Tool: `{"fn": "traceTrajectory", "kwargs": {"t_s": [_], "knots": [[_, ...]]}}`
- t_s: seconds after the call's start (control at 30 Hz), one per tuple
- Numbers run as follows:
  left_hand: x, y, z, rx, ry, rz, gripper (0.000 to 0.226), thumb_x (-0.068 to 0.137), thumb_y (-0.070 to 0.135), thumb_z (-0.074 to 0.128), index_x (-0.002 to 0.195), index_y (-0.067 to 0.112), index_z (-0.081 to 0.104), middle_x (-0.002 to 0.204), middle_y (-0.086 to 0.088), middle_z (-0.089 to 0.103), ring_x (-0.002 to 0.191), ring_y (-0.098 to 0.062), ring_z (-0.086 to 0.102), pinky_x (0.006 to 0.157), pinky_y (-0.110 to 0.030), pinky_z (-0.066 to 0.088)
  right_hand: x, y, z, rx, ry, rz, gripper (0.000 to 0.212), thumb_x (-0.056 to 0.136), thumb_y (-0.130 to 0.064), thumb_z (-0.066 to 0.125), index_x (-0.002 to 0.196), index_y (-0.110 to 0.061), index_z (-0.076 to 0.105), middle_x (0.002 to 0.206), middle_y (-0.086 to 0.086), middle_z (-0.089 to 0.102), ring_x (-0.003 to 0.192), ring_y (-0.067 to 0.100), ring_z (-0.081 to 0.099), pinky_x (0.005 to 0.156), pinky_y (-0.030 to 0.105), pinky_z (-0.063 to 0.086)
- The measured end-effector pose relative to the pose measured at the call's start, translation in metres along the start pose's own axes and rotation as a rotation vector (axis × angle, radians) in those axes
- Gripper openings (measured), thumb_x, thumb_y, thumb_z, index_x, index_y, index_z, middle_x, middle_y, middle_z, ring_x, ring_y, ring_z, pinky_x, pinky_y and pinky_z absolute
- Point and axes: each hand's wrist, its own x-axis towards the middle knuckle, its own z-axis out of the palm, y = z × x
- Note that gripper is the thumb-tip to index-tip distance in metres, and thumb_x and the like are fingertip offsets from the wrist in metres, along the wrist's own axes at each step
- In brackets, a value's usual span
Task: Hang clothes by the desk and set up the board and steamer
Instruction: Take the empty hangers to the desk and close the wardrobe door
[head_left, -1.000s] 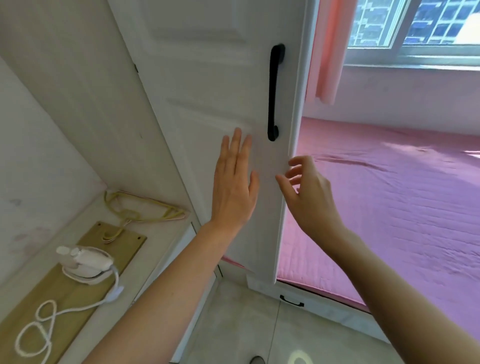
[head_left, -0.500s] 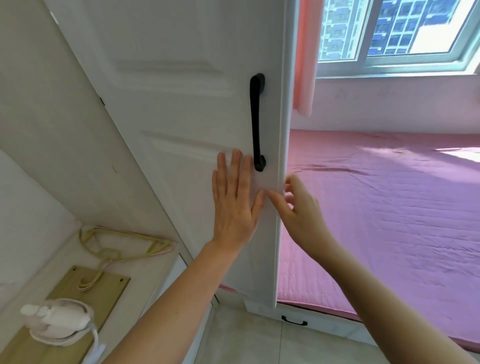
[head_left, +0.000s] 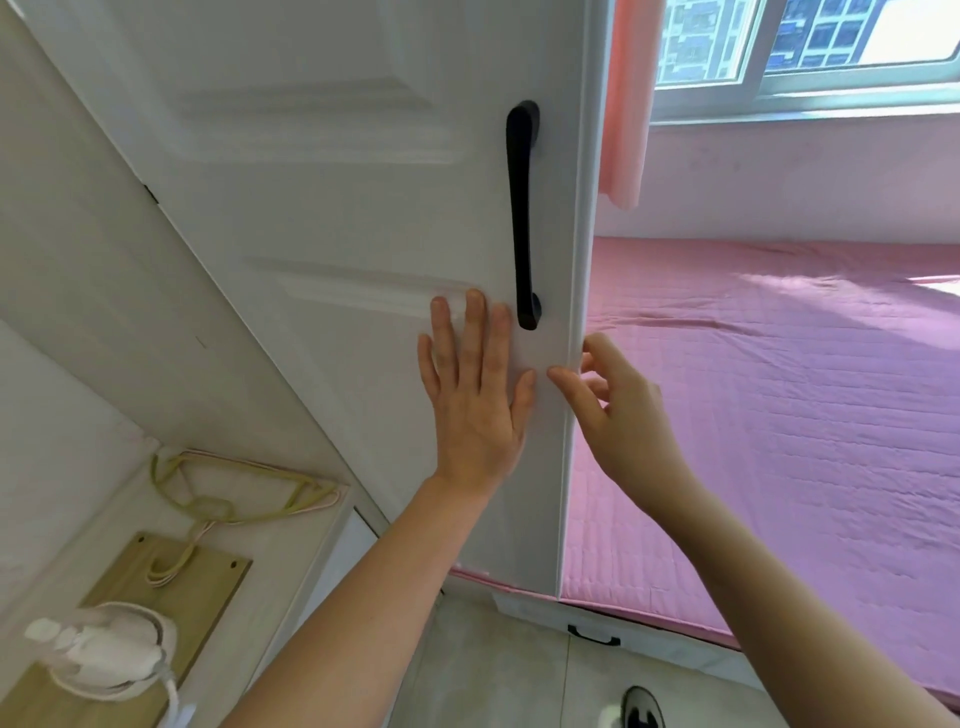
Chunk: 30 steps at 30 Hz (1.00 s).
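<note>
Steamer (head_left: 98, 657), white, lay on the wooden board (head_left: 208, 577) at the lower left of the frame, with hangers (head_left: 234, 483) just beyond it on the desk (head_left: 311, 525). At centre, the left hand (head_left: 475, 395) pressed flat, fingers straight, against the white door (head_left: 311, 208) below its black handle (head_left: 523, 213). The right hand (head_left: 618, 410) pinched the door's edge, thumb in front, with the pink bed (head_left: 779, 415) at right.

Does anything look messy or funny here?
Only mildly: the hangers lie heaped flat on the desk, their hooks overlapping the wooden board that the steamer sits on. Nothing looks spilled or broken.
</note>
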Motion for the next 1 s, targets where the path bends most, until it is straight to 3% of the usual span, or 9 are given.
{"fn": "traceTrajectory", "kwargs": {"t_s": [0.17,0.33,0.5,0.63,0.9,1.0], "knots": [[0.007,-0.001,0.021,0.052,0.041,-0.017,0.065,0.102,0.038,0.033,0.154,0.025,-0.005,0.161,0.007,-0.01,0.148,-0.032,0.001,0.117,-0.055,0.009,0.027,0.017,-0.01,0.027,-0.053,-0.024,0.015,0.094,-0.026,0.056,0.095,-0.011,0.055,0.086,-0.016,0.063,0.071,0.008,0.066,0.062,0.026,0.055],[0.021,-0.001,0.046,0.113,0.079,-0.06,0.065,0.101,0.037,0.035,0.154,0.025,-0.001,0.162,0.007,-0.006,0.148,-0.032,0.002,0.116,-0.057,0.011,0.06,0.037,-0.019,0.081,-0.134,-0.044,0.018,0.094,-0.027,0.057,0.095,-0.01,0.053,0.083,0.002,0.063,0.073,0.023,0.065,0.066,0.045,0.054],[0.035,-0.005,0.065,0.227,0.119,-0.086,0.064,0.101,0.039,0.036,0.154,0.024,0.003,0.162,0.008,-0.002,0.148,-0.031,0.008,0.116,-0.056,0.014,0.096,0.055,-0.026,0.119,-0.228,-0.09,0.024,0.091,-0.036,0.054,0.096,-0.013,0.052,0.083,0.011,0.06,0.072,0.03,0.062,0.067,0.048,0.053],[0.046,-0.009,0.077,0.347,0.086,-0.136,0.065,0.102,0.042,0.037,0.154,0.025,0.002,0.162,0.008,-0.004,0.148,-0.028,0.007,0.116,-0.058,0.013,0.125,0.068,-0.028,0.147,-0.28,-0.089,0.017,0.094,-0.028,0.056,0.096,-0.012,0.052,0.082,0.015,0.06,0.07,0.034,0.059,0.064,0.049,0.051],[0.07,-0.037,0.111,0.533,0.054,-0.149,0.07,0.1,0.043,0.045,0.154,0.022,0.005,0.162,0.005,-0.004,0.149,-0.028,0.007,0.116,-0.057,0.009,0.185,0.087,-0.02,0.191,-0.322,-0.06,0.015,0.095,-0.026,0.055,0.102,-0.013,0.054,0.086,0.011,0.064,0.074,0.031,0.062,0.066,0.045,0.053],[0.081,-0.052,0.124,0.597,0.057,-0.146,0.074,0.099,0.044,0.047,0.154,0.023,0.003,0.162,0.005,-0.005,0.149,-0.027,0.005,0.116,-0.057,0.01,0.21,0.095,-0.013,0.217,-0.357,-0.042,0.012,0.096,-0.025,0.053,0.102,-0.015,0.054,0.088,0.003,0.067,0.076,0.023,0.065,0.067,0.04,0.054]]}}
